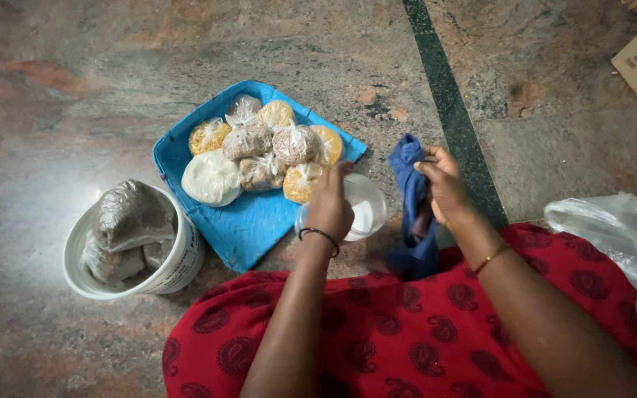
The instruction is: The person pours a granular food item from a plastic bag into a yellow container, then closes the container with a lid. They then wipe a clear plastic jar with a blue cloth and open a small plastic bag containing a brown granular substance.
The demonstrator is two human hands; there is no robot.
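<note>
Gripping a clear plastic container (355, 210) by its rim, the left hand (329, 206) has fingers curled over the near edge, likely to steady it on the floor (75, 88); container sits directly under and just right of that hand, something white inside, contents unclear. Right hand (444, 184) is closed around a blue cloth (411, 214), bunched in the fist with the tail hanging down to the lap, looks held ready for wiping. Both hands are close together, cloth just right of the container, not touching it as far as I can tell. Just beyond the left hand: blue tray (248, 221) tilted flat on the floor, holding a cluster of small tied bags (263, 147) of grains and a white powder, packed together toward its far side, near half bare. Further left of the left hand, well apart: white bucket (178, 258) with grey-wrapped bundles stuffed in. Right of the right hand: crumpled white plastic bag (621, 236). Red patterned garment (407, 339) covers the lap below both hands.
</note>
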